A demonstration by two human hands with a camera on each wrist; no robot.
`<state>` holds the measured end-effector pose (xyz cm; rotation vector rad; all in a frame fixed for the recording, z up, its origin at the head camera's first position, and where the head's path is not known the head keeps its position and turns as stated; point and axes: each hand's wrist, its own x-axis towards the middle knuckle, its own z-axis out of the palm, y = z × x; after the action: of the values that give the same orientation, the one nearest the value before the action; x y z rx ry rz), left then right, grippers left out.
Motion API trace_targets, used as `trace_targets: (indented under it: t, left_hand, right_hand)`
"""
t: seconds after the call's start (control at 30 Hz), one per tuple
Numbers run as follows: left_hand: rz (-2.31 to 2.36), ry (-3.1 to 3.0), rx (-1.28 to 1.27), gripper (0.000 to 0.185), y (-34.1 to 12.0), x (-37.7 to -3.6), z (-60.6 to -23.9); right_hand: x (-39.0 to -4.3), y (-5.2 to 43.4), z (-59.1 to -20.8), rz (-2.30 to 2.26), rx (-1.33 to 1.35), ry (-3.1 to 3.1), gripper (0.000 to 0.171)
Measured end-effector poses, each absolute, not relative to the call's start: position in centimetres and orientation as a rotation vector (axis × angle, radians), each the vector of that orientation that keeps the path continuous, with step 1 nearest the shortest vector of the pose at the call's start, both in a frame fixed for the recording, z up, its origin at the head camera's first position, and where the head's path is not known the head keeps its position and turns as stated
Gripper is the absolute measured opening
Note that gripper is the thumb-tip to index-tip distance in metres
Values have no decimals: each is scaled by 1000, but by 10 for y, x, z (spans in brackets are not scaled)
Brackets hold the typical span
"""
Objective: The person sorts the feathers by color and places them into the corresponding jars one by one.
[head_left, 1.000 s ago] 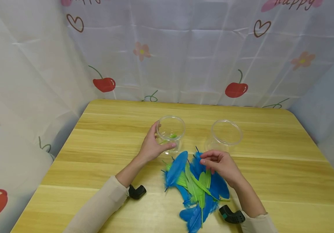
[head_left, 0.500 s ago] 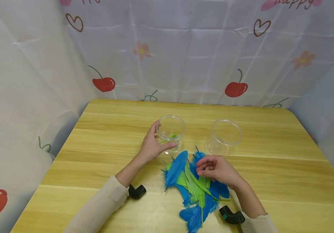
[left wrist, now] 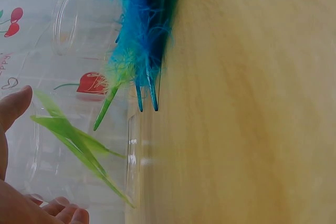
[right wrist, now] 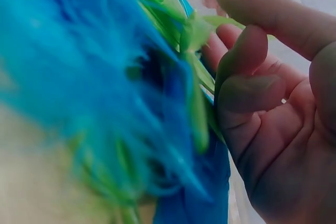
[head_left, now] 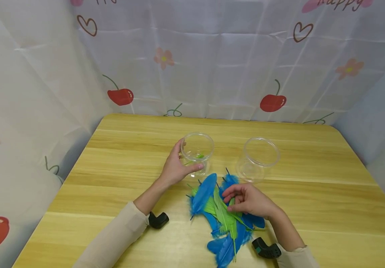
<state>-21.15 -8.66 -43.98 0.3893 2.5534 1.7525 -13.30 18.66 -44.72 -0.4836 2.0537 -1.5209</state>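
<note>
Two hands: both ours, both at work over the worktop
Left hand: fingers and thumb curled round the left clear jar, steadying it upright; one green feather lies inside
Right hand: resting on the feather pile, fingers bent, thumb and fingertips closing on a green feather; we cannot tell whether it is fully pinched yet
Feather pile: blue and green mixed, overlapping, just in front of the two jars, between our forearms
Right clear jar: upright, untouched, nothing visible inside; just beyond the right hand
Further out: a cloth backdrop printed with cherries and hearts
Risk, tangling: we judge the vanes may cling; a blue feather could lift along with the green one
Risk, slipping: a light pinch on so thin a quill may let it drop
Risk, tipping: the jars look light; a nudge from the right wrist could topple the untouched one
</note>
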Motion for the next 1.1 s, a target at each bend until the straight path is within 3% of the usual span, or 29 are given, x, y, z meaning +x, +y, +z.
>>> trace_targets:
  t: [0.53, 1.1]
  left_hand:
    - [1753, 2541, 375, 105, -86, -211, -437]
    - [1768, 2534, 386, 105, -86, -212, -437]
  right_hand:
    - [-133, 183, -446, -1364, -535, 2147, 41]
    - [-133, 186, -444, -1401, -503, 2205, 21]
